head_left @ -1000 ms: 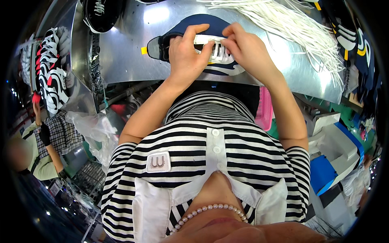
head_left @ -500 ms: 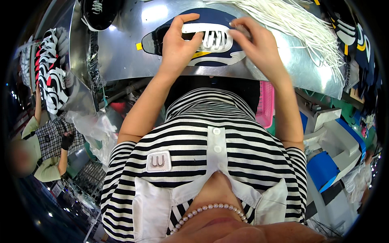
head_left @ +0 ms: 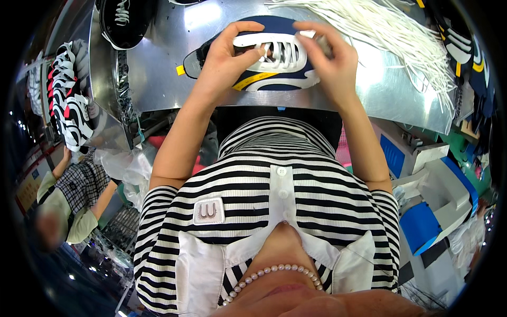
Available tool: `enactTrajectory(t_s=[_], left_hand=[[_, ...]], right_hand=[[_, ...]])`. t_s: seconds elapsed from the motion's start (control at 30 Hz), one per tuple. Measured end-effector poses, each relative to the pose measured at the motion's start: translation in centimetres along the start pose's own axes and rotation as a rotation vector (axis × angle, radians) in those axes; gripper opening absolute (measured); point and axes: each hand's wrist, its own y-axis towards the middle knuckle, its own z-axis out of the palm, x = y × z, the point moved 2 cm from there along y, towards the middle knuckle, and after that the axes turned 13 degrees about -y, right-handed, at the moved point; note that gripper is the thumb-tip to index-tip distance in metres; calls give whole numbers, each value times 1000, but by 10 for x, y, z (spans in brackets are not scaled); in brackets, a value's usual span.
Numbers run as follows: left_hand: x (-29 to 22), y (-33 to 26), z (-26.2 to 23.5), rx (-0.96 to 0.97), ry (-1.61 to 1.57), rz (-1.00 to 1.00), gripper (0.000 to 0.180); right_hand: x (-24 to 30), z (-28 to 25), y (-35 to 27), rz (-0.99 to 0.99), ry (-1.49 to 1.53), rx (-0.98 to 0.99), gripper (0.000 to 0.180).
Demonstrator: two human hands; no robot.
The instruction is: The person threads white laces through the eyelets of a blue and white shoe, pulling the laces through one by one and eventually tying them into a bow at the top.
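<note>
At the top centre of the frame a navy blue sports shoe with a white lace panel [head_left: 274, 58] lies on its side on the shiny metal table [head_left: 169, 68]. The upper is dark blue, a white band frames the eyelets, white laces cross through them, and a yellow stripe runs along the lower edge near the sole; a small yellow tag shows at its left end.

The left hand [head_left: 224, 61] grips the shoe from the left, thumb on top of the white panel and fingers curled around the side. The right hand [head_left: 330, 63] closes on the right end of the lace panel, fingertips pinched at the laces; what exactly it pinches cannot be told.

A loose bundle of white shoelaces [head_left: 391, 37] spreads across the table in the upper right, near the right hand. A black shoe with white laces [head_left: 124, 21] sits at the upper left. Black, white and red shoe uppers [head_left: 71, 105] hang stacked at the left edge, above another person in a checked shirt [head_left: 79, 185].
</note>
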Motion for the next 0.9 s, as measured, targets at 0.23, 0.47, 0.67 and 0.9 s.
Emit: enactTrajectory(t_s=[0.23,0.47,0.67,0.9], left_hand=[[0,-1,0,36,84,-16,40],[1,0,-3,29,41,-1,38],[4,14,7,-39,121,-23,37],[-9,-19,-2,60,490,236,44]], right_hand=[[1,27,-2,-463,-493,-24,24],[3,27,-7,-330,-284,32,18],[45,25,-53,-431,1,288,14],[3,30,-64,-65,68,171,13]])
